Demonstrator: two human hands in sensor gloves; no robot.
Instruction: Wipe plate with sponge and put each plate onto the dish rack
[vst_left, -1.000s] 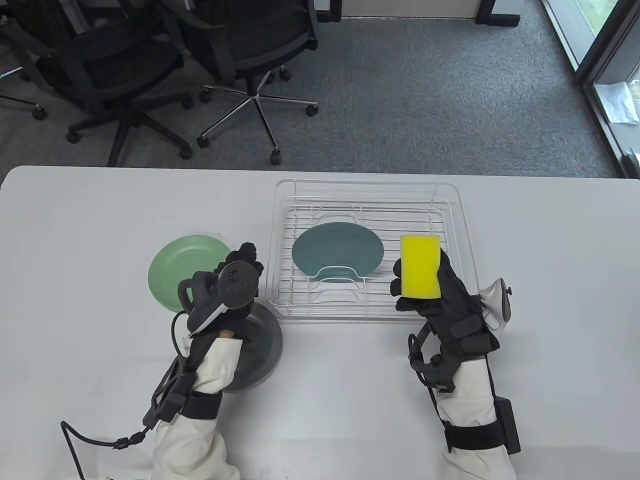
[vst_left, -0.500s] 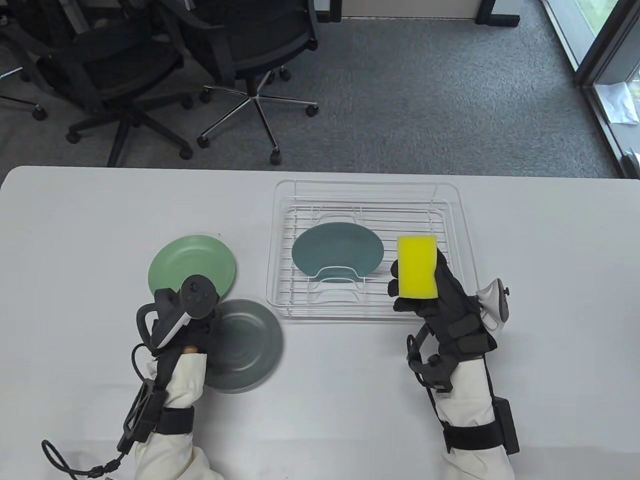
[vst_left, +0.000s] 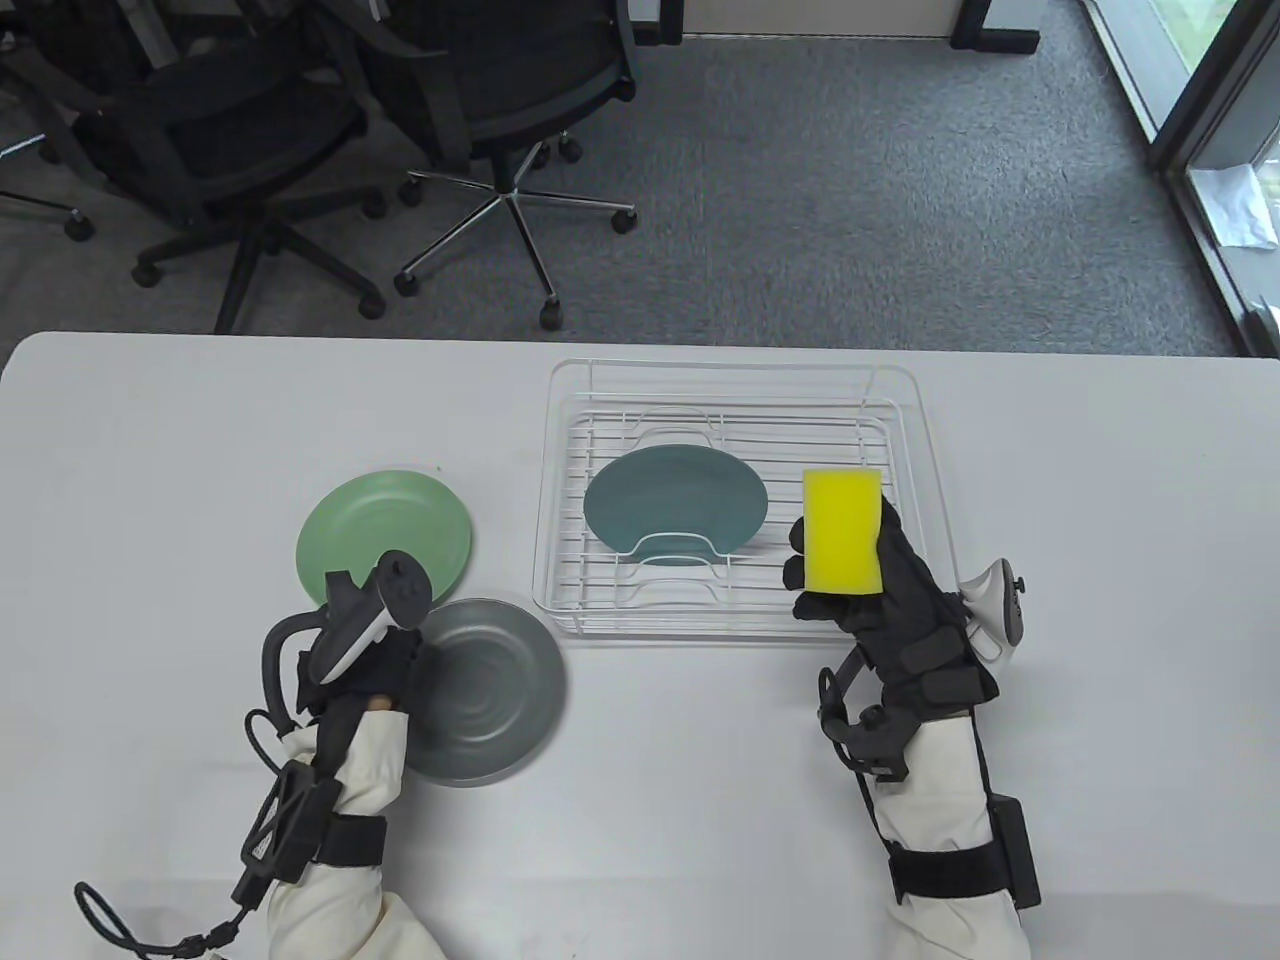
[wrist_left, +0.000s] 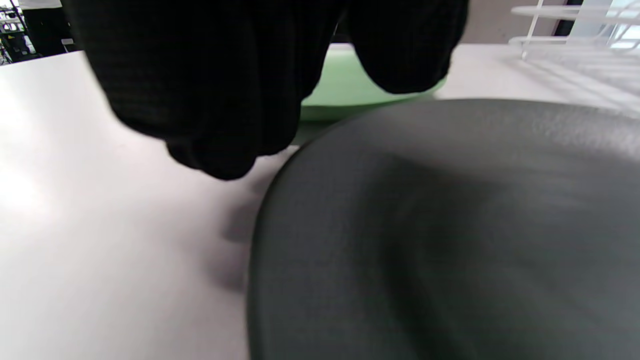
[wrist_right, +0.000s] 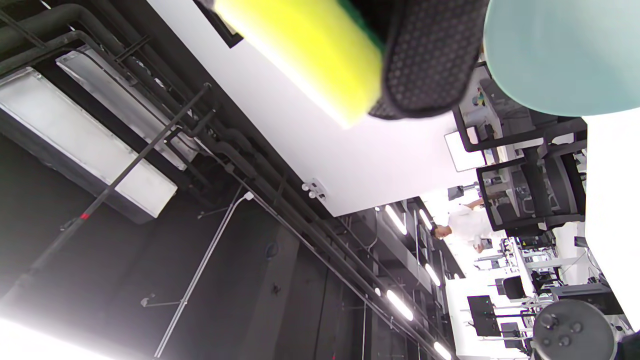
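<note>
A dark grey plate (vst_left: 495, 690) lies flat on the white table, touching a light green plate (vst_left: 385, 535) behind it. My left hand (vst_left: 390, 655) sits at the grey plate's left rim. In the left wrist view its fingers (wrist_left: 215, 100) hang loosely curled over the table beside the grey plate (wrist_left: 440, 225) and hold nothing. A teal plate (vst_left: 675, 505) leans in the white wire dish rack (vst_left: 740, 366). My right hand (vst_left: 860, 585) grips a yellow sponge (vst_left: 842, 532) upright in front of the rack's right end; the sponge (wrist_right: 310, 55) also fills the top of the right wrist view.
Bare table (vst_left: 700, 800) stretches between my two arms in front of the rack. Office chairs (vst_left: 500, 110) stand on the carpet beyond the table's far edge. A cable (vst_left: 100, 915) trails from my left forearm near the table's front edge.
My left hand drew back from over the grey plate to its left rim, uncovering it. The right hand with the sponge barely shifted.
</note>
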